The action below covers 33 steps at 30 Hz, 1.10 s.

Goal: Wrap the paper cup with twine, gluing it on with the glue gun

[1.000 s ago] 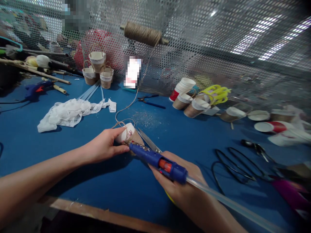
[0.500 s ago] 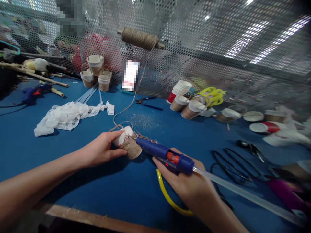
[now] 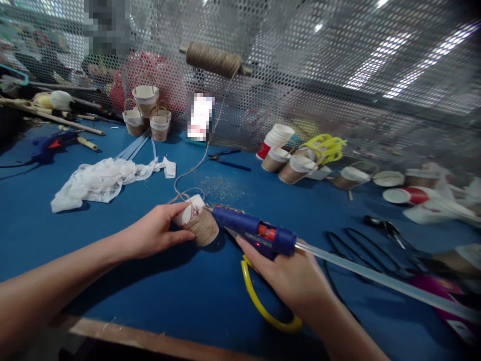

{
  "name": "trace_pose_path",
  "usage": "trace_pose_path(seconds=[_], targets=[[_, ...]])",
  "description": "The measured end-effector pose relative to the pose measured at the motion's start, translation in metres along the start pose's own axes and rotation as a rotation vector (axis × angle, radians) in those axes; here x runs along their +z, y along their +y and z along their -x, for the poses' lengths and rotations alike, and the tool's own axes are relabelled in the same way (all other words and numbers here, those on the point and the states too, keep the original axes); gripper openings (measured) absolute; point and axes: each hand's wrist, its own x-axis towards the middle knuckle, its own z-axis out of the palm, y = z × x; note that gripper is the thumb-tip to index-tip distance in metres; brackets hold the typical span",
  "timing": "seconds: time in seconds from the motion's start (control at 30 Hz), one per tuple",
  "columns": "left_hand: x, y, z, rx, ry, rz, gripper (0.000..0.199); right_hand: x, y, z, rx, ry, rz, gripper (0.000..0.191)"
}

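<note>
A paper cup [image 3: 206, 226] partly wrapped in brown twine lies tilted in my left hand [image 3: 160, 231], thumb and fingers closed round its bare white end. My right hand [image 3: 291, 281] grips a blue glue gun [image 3: 244, 226] with a long clear glue stick out of its back. The gun's nozzle is at the cup's upper side; whether they touch is hard to tell. Yellow-handled scissors [image 3: 259, 306] are under my right hand. Loose twine [image 3: 188, 173] runs from the cup up to a spool [image 3: 214, 59] on the mesh panel.
Pliers [image 3: 233, 161] and white lace [image 3: 97, 183] lie on the blue table [image 3: 161, 296]. Finished small baskets [image 3: 160, 128] stand at the back left, beside a phone [image 3: 201, 118]. Several cups [image 3: 298, 169], black cable [image 3: 361, 255] and another glue gun [image 3: 52, 145] lie around.
The back of the glue gun and my right hand have moved slightly up and left. The cup has shifted very little in my left hand.
</note>
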Motion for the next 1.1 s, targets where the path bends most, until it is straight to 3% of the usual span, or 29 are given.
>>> trace_pose_path(seconds=[0.3,0.47,0.73,1.1], targets=[[0.001,0.000,0.000,-0.013,-0.003,0.014,0.025,0.005,0.004,0.006,0.154,-0.122,-0.064,0.027],[0.001,-0.001,0.000,-0.010,0.006,0.022,0.026,-0.004,-0.003,-0.002,0.201,-0.125,-0.136,0.028],[0.003,0.001,-0.002,-0.024,0.027,0.058,0.026,-0.004,-0.025,-0.011,0.438,-0.037,-0.383,0.016],[0.002,0.000,-0.003,0.001,0.033,-0.023,0.012,0.003,-0.033,-0.004,0.389,-0.074,-0.453,0.016]])
